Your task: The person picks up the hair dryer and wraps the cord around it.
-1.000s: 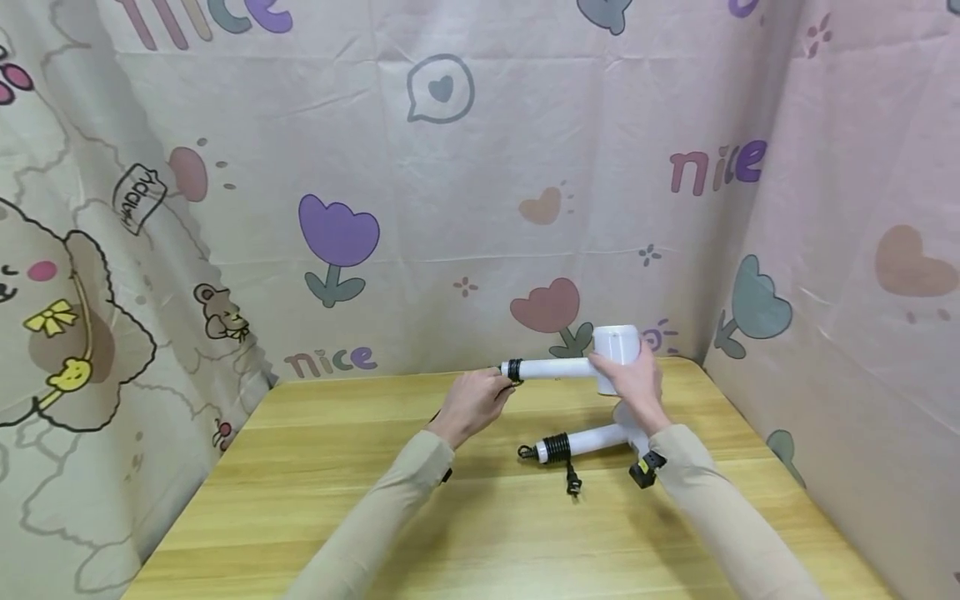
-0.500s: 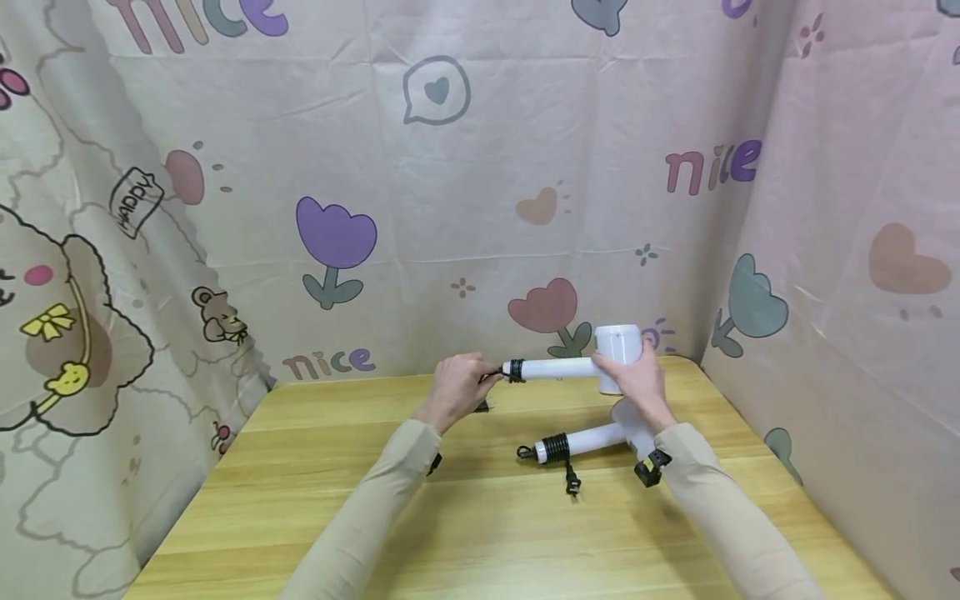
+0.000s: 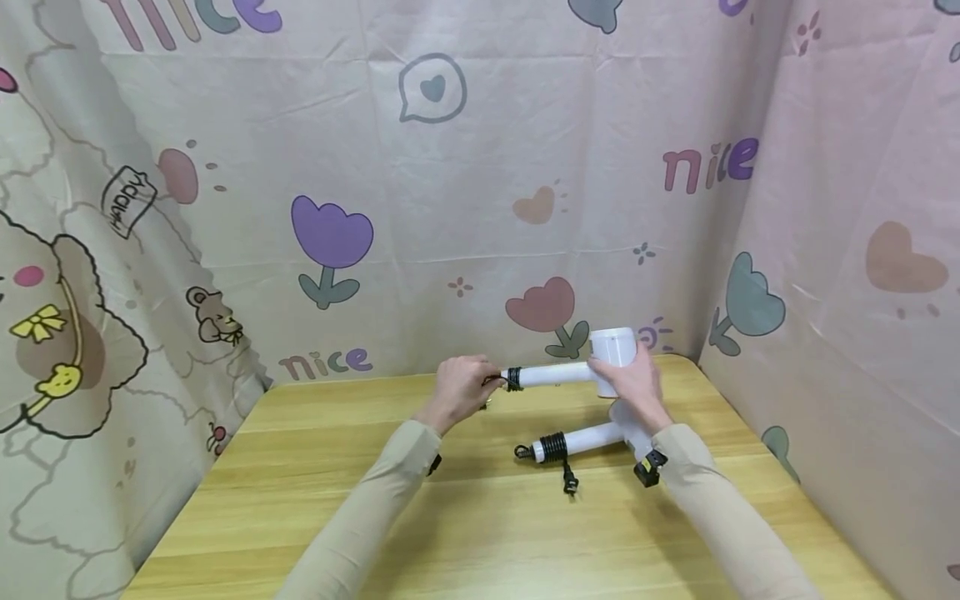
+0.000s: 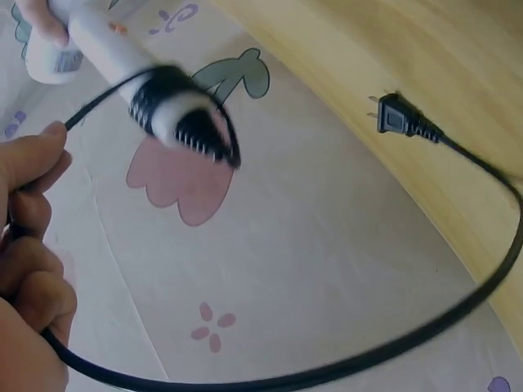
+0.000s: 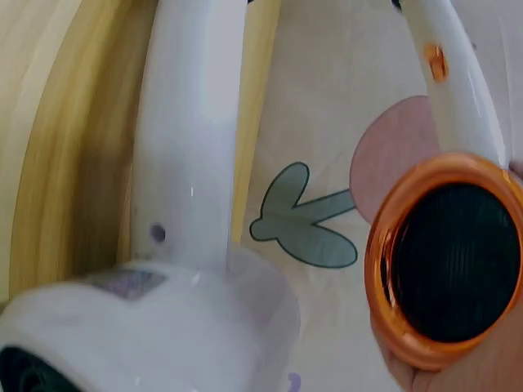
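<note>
My right hand grips the barrel of a white hair dryer above the table, its handle pointing left. In the right wrist view, a copper-coloured ring surrounds its dark grille. Off the handle's end, my left hand pinches the dryer's black cord between thumb and fingers. Several turns of cord wrap the handle near its end. A loose length sweeps below my left hand to a two-prong plug. Another white hair dryer lies on the table, its cord coiled round its handle.
The wooden table meets a patterned curtain at its back, with more curtain on both sides. The lying dryer's plug rests on the table in front of its handle. That dryer's head sits partly behind my right wrist.
My left hand has moved left, away from the handle's end, drawing the cord with it. The held dryer's handle end has dipped slightly, while my right hand keeps its grip.
</note>
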Tool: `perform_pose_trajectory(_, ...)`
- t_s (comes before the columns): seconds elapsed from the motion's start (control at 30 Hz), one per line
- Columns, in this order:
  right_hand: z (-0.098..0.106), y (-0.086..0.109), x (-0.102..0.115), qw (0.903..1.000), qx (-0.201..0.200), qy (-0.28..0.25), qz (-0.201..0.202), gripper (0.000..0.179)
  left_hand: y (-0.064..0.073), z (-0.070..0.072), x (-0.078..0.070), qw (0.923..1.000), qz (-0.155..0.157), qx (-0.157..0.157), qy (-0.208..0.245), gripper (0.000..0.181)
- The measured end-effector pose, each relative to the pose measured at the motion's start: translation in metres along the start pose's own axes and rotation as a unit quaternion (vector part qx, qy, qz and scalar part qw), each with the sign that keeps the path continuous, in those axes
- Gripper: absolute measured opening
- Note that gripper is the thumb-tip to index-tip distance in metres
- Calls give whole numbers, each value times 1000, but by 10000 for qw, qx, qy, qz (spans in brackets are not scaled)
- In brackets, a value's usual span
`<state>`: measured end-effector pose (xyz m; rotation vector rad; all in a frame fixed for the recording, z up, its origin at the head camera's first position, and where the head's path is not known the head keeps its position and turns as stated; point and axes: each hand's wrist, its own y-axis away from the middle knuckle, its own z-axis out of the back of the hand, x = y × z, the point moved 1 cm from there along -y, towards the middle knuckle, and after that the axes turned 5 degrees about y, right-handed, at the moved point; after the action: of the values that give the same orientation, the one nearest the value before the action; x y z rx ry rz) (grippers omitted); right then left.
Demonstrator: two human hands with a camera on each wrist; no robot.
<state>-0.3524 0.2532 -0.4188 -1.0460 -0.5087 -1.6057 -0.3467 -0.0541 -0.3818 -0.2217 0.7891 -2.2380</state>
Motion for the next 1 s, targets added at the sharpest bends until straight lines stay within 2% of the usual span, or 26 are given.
perform_pose_trajectory(0.13,6,-1,0,9984,388,1,407,91,-3,5,7,9992,302,-223,121,12)
perform_pose_trajectory(0.3,10,-3,-5,9943,750,517,554,91,-2,5,21,9928,531,-989,426,14)
perform_pose_trajectory(0.37,10,-3,-7,9927,864,620,577,92,-1,4,25,9896,507,-1277,416,14)
perform_pose_trajectory(0.5,10,-2,-9,9911,1127,335,626,89,-1,-2,30,9880,243,-1508,212,15)
perform_pose_trajectory(0.67,7,0,-4,9815,1660,-324,894,81,-1,-10,36,9874,149,-1568,128,16)
perform_pose_trajectory(0.77,6,-1,-4,9736,1985,-738,852,78,-1,-13,39,9876,195,-1543,214,16)
perform_pose_trajectory(0.87,6,-2,-6,9675,2197,-1082,628,74,0,-16,42,9873,329,-1501,394,15)
perform_pose_trajectory(0.93,6,-2,-9,9643,2284,-1247,494,71,3,-18,44,9880,504,-1347,554,16)
perform_pose_trajectory(1.0,5,-2,-10,9615,2344,-1402,316,70,8,-20,45,9893,721,-1024,747,18)
